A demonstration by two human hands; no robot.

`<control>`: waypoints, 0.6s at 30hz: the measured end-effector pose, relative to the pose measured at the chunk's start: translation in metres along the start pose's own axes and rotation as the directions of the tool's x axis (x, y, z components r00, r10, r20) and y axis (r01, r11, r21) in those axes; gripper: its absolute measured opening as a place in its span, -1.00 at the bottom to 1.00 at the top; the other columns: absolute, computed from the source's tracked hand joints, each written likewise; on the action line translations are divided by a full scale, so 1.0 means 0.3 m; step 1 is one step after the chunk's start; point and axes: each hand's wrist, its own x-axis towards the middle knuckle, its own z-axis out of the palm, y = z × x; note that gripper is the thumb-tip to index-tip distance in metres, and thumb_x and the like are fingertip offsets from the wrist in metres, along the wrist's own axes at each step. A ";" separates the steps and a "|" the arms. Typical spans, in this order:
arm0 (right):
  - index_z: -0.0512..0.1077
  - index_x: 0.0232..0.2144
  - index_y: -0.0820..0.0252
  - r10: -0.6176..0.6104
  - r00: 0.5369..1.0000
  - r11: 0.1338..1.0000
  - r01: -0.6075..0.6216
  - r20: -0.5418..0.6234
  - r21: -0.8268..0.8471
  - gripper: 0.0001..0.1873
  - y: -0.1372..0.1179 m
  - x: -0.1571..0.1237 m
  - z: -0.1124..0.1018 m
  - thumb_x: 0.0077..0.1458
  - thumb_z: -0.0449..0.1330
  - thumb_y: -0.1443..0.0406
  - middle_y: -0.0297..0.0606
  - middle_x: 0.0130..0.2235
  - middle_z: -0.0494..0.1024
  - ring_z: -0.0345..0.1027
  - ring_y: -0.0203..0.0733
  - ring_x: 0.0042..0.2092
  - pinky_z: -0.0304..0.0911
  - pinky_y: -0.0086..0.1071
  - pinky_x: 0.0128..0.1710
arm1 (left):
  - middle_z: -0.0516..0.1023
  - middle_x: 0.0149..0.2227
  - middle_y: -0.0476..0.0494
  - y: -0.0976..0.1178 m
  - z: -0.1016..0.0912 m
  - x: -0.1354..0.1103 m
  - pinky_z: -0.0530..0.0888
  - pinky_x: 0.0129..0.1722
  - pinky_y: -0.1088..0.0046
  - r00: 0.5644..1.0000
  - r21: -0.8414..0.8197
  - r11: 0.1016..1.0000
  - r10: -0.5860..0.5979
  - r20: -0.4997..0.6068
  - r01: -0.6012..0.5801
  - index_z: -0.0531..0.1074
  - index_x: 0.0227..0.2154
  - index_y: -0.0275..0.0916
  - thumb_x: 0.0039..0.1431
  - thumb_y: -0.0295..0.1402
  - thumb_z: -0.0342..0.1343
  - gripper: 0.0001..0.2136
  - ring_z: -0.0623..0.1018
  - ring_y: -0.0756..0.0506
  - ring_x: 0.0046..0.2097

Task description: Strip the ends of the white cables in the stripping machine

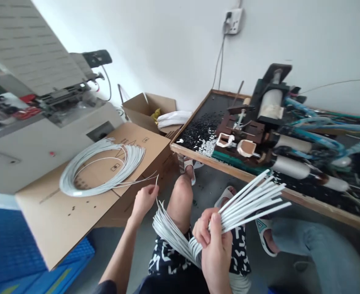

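My right hand (213,237) is wrapped round a thick bundle of white cables (250,200), whose straight ends fan out up and to the right. The rest of the bundle curves across my lap, and other loose ends show above my knee. Over to the left, my left hand (146,200) pinches one thin white cable (157,181) near its tip. That hand is beside the edge of a cardboard sheet (57,220). On the cardboard lies a large coil of white cable (72,179), with a few strands trailing toward my left hand.
At right, a wood-edged bench (247,175) carries a pneumatic machine (244,130) with black and white bits scattered around it. A large machine (45,139) stands at left, above a blue crate (11,245). An open carton (146,104) sits behind. Another person's jeans-clad leg (317,249) is at lower right.
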 end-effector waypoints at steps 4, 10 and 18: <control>0.24 -0.55 0.19 0.049 0.997 0.998 -0.047 0.058 -0.030 -0.48 0.017 -0.006 0.018 0.27 0.15 -0.05 -0.57 -0.62 0.03 -0.14 -0.50 -0.62 -0.12 -0.61 -0.64 | 0.55 -0.65 -0.19 -0.153 -0.078 -0.070 0.46 -0.29 0.25 0.983 0.131 0.983 -0.143 0.112 0.128 0.43 -0.74 -0.16 -0.04 -0.28 0.23 -0.76 0.64 -0.35 -0.39; 0.32 -0.49 0.22 0.163 0.970 0.977 -0.133 0.178 -0.168 -0.45 0.022 0.000 0.055 0.25 0.13 -0.13 -0.52 -0.69 0.22 0.06 -0.49 -0.65 0.03 -0.60 -0.62 | 0.71 -0.12 -0.22 0.047 -0.119 -0.152 0.52 -0.14 0.35 0.968 -0.165 0.976 0.175 0.178 -0.146 0.64 -0.16 -0.16 0.23 -0.06 0.10 -0.65 0.66 -0.28 -0.11; 0.43 -0.43 0.18 0.156 0.988 0.827 -0.135 -0.007 -0.546 -0.41 0.013 -0.002 -0.028 0.15 0.13 -0.23 -0.28 -0.42 0.60 0.52 -0.23 -0.28 0.41 -0.46 -0.20 | 0.66 -0.34 -0.23 0.415 -0.055 -0.212 0.51 -0.31 0.40 0.709 -0.623 0.696 0.637 0.304 -0.358 0.69 -0.39 -0.19 0.32 -0.18 0.13 -0.70 0.58 -0.16 -0.34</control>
